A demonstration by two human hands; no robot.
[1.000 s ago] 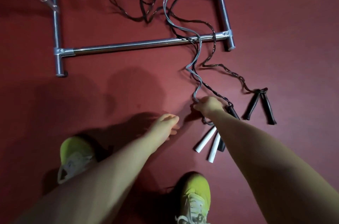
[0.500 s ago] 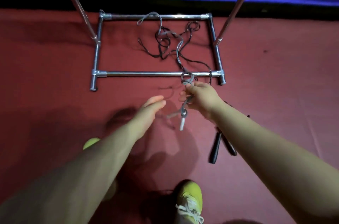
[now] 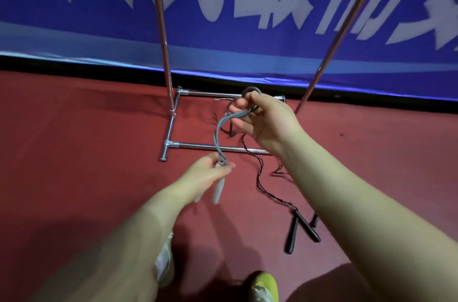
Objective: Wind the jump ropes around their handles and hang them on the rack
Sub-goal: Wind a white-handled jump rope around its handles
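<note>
A grey jump rope [image 3: 219, 132] with two white handles [image 3: 218, 190] is lifted off the red floor. My left hand [image 3: 210, 171] pinches the top of the white handles, which hang down from it. My right hand [image 3: 262, 118], higher and farther away, grips the grey cord, and a loop of it sticks up above the fingers. A black jump rope [image 3: 262, 178] trails over the floor from the chrome rack [image 3: 173, 145] to its black handles [image 3: 301, 230] on the right. The rack's base frame lies ahead, with two uprights rising out of view.
A blue banner with white lettering [image 3: 247, 4] hangs behind the rack. Yellow-green shoes [image 3: 264, 287] stand on the red floor at the bottom. More tangled cord lies inside the rack's base, partly hidden by my right hand.
The grey rope came up off the floor. My left hand, free before, now holds the white handles. My right hand rose with the cord, and my view tilted up to the banner.
</note>
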